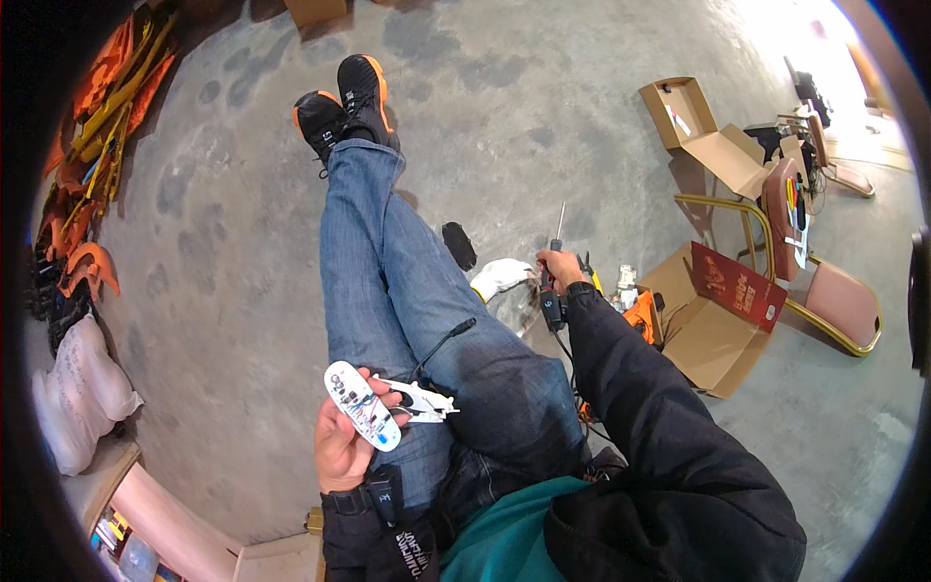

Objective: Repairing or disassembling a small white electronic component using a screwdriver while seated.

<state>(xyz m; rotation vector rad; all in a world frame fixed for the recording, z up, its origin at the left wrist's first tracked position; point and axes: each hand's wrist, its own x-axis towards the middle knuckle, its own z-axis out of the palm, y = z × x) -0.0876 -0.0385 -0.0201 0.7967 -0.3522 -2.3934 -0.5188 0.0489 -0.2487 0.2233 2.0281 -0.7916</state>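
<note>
Currently, left hand (pixel 341 448) grips the white elongated oval shell with exposed wiring (pixel 362 405), long axis running far-left to near-right; right hand (pixel 560 271), well off ahead-right, holds a thin-shafted tool (pixel 558 242).

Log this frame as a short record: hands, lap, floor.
left hand: holds white oval shell, small electronics and wires showing
right hand: at dark tool with metal shaft; exact grip unclear
over legs: white casing piece, black cable
floor, right: open cardboard box, chair
floor, left: white bag
</note>
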